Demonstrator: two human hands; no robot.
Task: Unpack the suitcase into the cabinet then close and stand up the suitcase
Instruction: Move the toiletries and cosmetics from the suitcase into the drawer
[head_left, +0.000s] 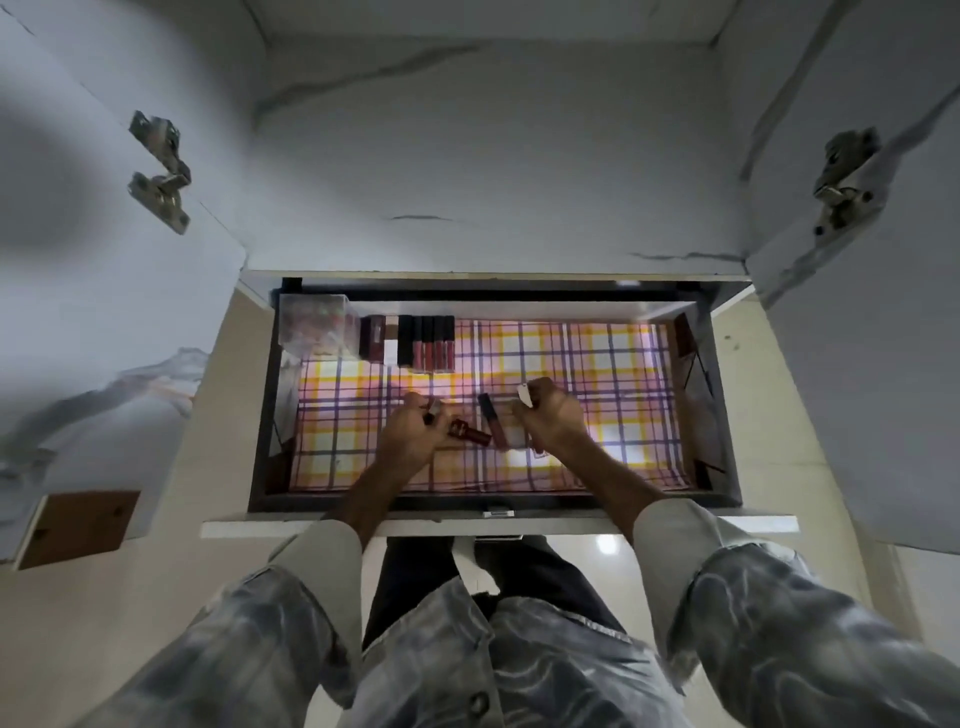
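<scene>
Two hands work over the open drawer (698, 470) of the cabinet (493, 156), and the head view is all we have. Our left hand (410, 434) curls round a small silver-topped item and a dark red tube (470, 432); our right hand (550, 421) pinches a small white piece (525, 396), with a dark lip-gloss tube (488, 418) lying just beside its fingers, and we cannot tell whether it holds that tube too.

To place these well, we judge it best to carry them to the back left, where a row of lip glosses (426, 343) stands beside a clear box (317, 327), and set each one upright against the row, so the checked liner (597, 364) keeps room for more.

As for the suitcase, it is not in view; it must lie somewhere behind or beside us, so closing and standing it up is not yet done.
</scene>
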